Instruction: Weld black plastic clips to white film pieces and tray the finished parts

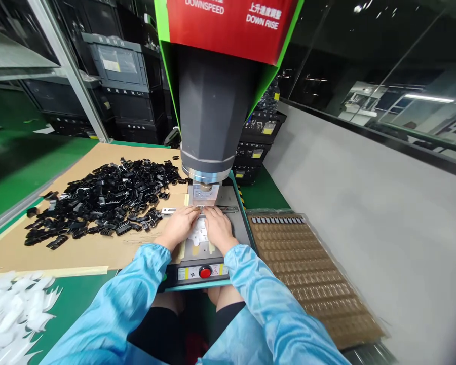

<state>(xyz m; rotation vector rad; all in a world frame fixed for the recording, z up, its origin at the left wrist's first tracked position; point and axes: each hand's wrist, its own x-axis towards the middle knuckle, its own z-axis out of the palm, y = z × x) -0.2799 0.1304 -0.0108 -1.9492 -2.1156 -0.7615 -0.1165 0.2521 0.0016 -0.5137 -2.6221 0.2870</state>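
Observation:
Both my hands reach in side by side under the metal head (206, 192) of a press, at a fixture on its grey base plate (228, 248). My left hand (181, 224) has its fingers bent and drawn together at the left of the fixture. From the right, my right hand (218, 226) curls its fingertips in at the same spot. Whatever the fingertips pinch is hidden by the fingers and too small to name. A white fixture block (198, 232) shows between the hands. A metal bar (169, 211) sticks out on the left.
A heap of black plastic clips (110, 197) covers cardboard on the left. White curved pieces (15, 309) lie at lower left. A red button (205, 272) sits at the base's front. On the right rests a clear compartmented tray (307, 268), small grey parts (277, 220) in its far row.

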